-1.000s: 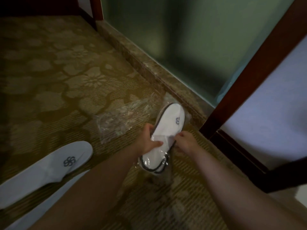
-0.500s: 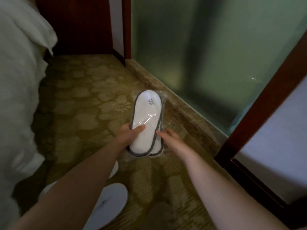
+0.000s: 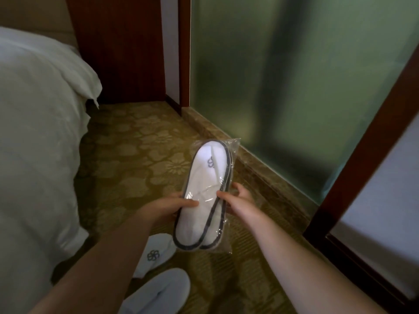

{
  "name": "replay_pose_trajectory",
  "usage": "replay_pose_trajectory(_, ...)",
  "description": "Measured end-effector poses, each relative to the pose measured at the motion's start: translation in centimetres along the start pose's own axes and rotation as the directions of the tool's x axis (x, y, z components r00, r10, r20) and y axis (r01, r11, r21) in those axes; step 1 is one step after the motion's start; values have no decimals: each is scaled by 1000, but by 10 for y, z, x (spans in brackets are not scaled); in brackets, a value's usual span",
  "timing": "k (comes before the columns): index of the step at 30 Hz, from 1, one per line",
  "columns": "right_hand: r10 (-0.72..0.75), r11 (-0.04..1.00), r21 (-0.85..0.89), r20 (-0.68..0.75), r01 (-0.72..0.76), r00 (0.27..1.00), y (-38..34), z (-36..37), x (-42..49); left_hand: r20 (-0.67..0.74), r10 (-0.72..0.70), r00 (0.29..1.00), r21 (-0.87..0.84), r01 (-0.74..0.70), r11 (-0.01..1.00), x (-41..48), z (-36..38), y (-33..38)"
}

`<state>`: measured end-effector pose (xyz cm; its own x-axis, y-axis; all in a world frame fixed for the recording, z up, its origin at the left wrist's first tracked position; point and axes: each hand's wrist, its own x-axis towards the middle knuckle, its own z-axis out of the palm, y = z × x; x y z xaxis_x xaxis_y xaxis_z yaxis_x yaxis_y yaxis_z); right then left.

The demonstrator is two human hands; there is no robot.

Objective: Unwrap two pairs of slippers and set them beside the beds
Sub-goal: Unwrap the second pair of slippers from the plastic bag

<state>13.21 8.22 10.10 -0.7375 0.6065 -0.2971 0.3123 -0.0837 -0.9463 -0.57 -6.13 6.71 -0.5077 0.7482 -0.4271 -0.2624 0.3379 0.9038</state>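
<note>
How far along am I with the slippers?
Roughly halfway. One unwrapped pair already lies on the carpet beside the bed. The second pair is still sealed in plastic, gripped by your left hand and right hand. Left: unwrap and place it.

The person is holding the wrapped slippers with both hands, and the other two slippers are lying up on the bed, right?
Not quite. Both hands, left hand and right hand, do hold the wrapped slippers, but the head view shows the other two slippers on the carpet beside the bed.
</note>
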Motion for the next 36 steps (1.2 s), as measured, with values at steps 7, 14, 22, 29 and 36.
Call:
replay_pose_trajectory(7,-121,988,-100,2,121,993,-10,5,-10,-127,65,990,-186,-88,978,35,-1,1)
replay_pose_trajectory(14,-186,903,-350,208,250,960,-11,9,-23,-323,203,924,-168,-267,949,10,12,14)
replay_pose_trajectory(22,-214,844,-415,320,339,923,-15,13,-30,-273,254,928,-291,-332,897,0,4,8)
replay_pose_trajectory(29,-125,885,-388,337,258,933,-3,16,-22,-305,193,933,-277,-281,919,-4,-6,10)
replay_pose_trajectory(36,-575,792,-301,-76,531,814,-18,8,-9,-388,257,885,60,-255,965,0,9,13)
